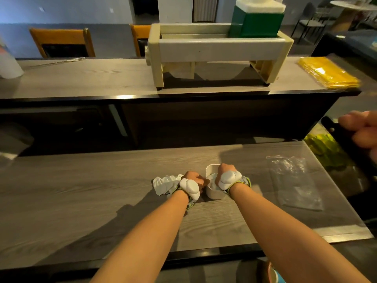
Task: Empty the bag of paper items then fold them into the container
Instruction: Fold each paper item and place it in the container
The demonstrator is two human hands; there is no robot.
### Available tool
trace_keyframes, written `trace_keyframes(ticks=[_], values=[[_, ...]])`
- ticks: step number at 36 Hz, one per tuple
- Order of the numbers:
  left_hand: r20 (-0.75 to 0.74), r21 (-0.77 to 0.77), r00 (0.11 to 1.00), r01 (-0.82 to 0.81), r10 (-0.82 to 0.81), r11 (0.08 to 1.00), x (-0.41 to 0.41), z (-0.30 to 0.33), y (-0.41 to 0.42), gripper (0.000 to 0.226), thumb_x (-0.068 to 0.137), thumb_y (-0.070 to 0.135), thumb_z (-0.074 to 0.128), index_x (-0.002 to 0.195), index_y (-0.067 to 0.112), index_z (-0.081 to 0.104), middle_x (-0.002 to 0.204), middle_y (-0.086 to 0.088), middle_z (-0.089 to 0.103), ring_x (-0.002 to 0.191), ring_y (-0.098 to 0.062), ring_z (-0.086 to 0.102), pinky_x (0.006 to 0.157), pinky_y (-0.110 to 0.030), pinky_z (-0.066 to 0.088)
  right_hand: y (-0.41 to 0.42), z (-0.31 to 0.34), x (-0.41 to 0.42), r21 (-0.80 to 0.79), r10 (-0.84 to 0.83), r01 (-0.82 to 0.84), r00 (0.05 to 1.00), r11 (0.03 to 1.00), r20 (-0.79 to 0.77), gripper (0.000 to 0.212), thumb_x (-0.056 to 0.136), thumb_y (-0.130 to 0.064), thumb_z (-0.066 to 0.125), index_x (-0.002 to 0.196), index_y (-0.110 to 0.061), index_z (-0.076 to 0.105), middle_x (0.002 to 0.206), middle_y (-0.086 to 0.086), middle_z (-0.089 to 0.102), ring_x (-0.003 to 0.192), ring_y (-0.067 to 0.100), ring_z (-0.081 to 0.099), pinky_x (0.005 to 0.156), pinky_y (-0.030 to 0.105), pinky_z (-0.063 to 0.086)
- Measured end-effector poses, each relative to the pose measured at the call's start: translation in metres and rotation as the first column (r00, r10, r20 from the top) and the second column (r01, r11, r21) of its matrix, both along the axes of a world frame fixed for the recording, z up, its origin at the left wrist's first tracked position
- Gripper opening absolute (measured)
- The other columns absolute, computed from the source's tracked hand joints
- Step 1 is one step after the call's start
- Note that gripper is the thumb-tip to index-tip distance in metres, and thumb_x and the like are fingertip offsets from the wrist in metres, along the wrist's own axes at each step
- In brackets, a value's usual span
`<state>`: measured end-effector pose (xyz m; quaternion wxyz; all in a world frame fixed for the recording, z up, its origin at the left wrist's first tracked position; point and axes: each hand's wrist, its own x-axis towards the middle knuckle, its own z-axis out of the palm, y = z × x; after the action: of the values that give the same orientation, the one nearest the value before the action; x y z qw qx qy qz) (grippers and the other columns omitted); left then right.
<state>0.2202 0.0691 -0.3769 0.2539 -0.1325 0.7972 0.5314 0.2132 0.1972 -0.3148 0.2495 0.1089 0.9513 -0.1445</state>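
Here, left to right, we see:
Paper items (164, 184): a crumpled white bunch lying on the wooden table (81, 201), long axis running left-right, its right end touching our left hand.
Left hand (192, 180): fingers curled; we cannot tell whether they pinch the paper.
Container (212, 193): a white tub, long axis pointing away from us, white paper inside, between our 2 hands.
Right hand (225, 172): fist curled over the container, pressing down on the paper in it.
Bag (293, 180): clear plastic, flat on the table, well right of the container, long axis pointing away from us.
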Motion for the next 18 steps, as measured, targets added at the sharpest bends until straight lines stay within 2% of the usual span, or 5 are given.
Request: trace_keyframes(ticks=[7, 9, 13, 16, 18], values=[[-0.001, -0.006, 0.999, -0.037, 0.037, 0.999, 0.009, 0.004, -0.003, 0.034, 0.087, 0.014, 0.064, 0.056, 0.013, 0.048, 0.059, -0.01, 0.051, 0.058, -0.023, 0.048, 0.058, -0.03, 0.045, 0.008, 0.011, -0.004, 0.024, -0.12, 0.123, 0.988, 0.992, -0.093, 0.023, 0.087, -0.012, 0.056, 0.106, -0.005, 0.066, 0.115, 0.012, 0.066, 0.106, 0.032, 0.064, 0.077, 0.031, 0.047], [0.011, -0.024, 1.0, 0.022, -0.022, 0.999, 0.01, 0.012, -0.006, 0.036, 0.091, 0.002, 0.054, 0.06, 0.017, 0.044, 0.064, -0.004, 0.048, 0.062, -0.02, 0.049, 0.068, -0.034, 0.049, 0.007, 0.015, -0.002, -0.018, -0.178, 0.177, 0.979, 0.984, -0.1, 0.022, 0.086, -0.018, 0.055, 0.1, -0.009, 0.07, 0.107, 0.005, 0.07, 0.103, 0.028, 0.066, 0.082, 0.028, 0.047], [-0.059, -0.146, 0.996, 0.056, -0.066, 0.988, 0.012, 0.016, -0.018, 0.02, 0.09, 0.013, 0.054, 0.073, 0.006, 0.061, 0.08, -0.011, 0.059, 0.079, -0.023, 0.059, 0.078, -0.036, 0.049, 0.004, 0.008, -0.006, -0.358, -0.29, 0.25, 0.955, 0.9, -0.061, 0.024, 0.085, -0.02, 0.053, 0.088, -0.008, 0.075, 0.077, 0.008, 0.075, 0.066, 0.023, 0.071, 0.074, 0.034, 0.06], [-0.122, -0.189, 0.992, -0.041, 0.018, 0.981, 0.016, 0.011, -0.034, 0.02, 0.085, 0.017, 0.055, 0.09, 0.006, 0.072, 0.09, -0.017, 0.07, 0.089, -0.033, 0.067, 0.082, -0.038, 0.054, -0.009, 0.007, 0.002, -0.587, -0.335, 0.238, 0.94, 0.774, -0.06, 0.022, 0.094, -0.013, 0.05, 0.101, -0.008, 0.07, 0.074, 0.008, 0.071, 0.052, 0.018, 0.061, 0.049, 0.024, 0.051], [-0.161, -0.25, 0.985, -0.1, 0.061, 0.963, 0.019, 0.012, -0.055, 0.022, 0.088, 0.013, 0.053, 0.099, 0.008, 0.071, 0.1, -0.016, 0.072, 0.095, -0.034, 0.066, 0.083, -0.034, 0.052, -0.029, 0.007, 0.009, -0.651, -0.31, 0.196, 0.949, 0.734, -0.064, 0.021, 0.095, -0.011, 0.049, 0.103, -0.008, 0.067, 0.072, 0.007, 0.068, 0.051, 0.017, 0.059, 0.045, 0.022, 0.048]])
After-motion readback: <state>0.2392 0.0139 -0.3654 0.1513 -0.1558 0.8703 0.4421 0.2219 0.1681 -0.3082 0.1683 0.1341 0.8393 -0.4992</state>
